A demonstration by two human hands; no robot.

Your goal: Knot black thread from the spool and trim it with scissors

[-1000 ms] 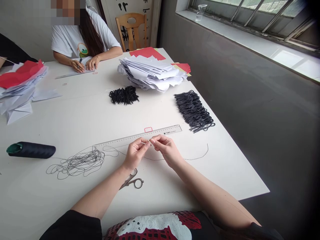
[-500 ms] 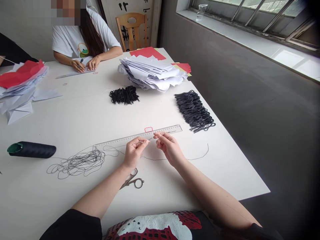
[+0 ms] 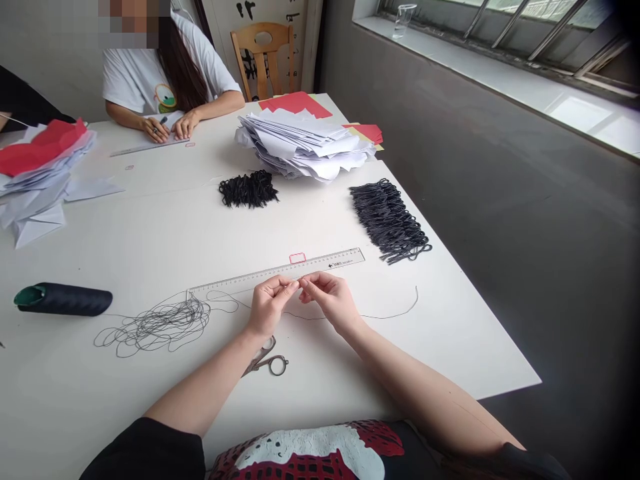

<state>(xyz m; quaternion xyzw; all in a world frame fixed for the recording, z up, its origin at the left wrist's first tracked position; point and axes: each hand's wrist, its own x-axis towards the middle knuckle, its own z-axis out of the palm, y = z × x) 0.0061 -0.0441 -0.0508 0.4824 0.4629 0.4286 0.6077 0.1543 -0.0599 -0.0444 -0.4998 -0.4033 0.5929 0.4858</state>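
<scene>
Fingertip to fingertip, my left hand (image 3: 267, 305) and my right hand (image 3: 334, 301) meet in a pinch above the table. Both appear closed on a thin black thread (image 3: 400, 315), though the part between the fingertips is mostly hidden. Its loose end curves away on the table to the right. A clear ruler (image 3: 345, 259) lies just beyond my hands. Under my left wrist rest the scissors (image 3: 277, 365), their blades partly covered. A tangled heap of thread (image 3: 160, 325) lies to the left, beside a dark thread spool (image 3: 73, 300) on its side.
Farther back lie a bundle of black cord loops (image 3: 249, 190) and a larger bundle of looped cords (image 3: 390, 220). Behind them is a white paper stack (image 3: 305, 143). More papers (image 3: 45, 160) lie at left. A person (image 3: 170, 80) writes across the table (image 3: 440, 347).
My right hand has moved slightly left and down, and its fingertips now meet those of my left hand. The short thread end visible between them is now covered. My left hand has stayed nearly still.
</scene>
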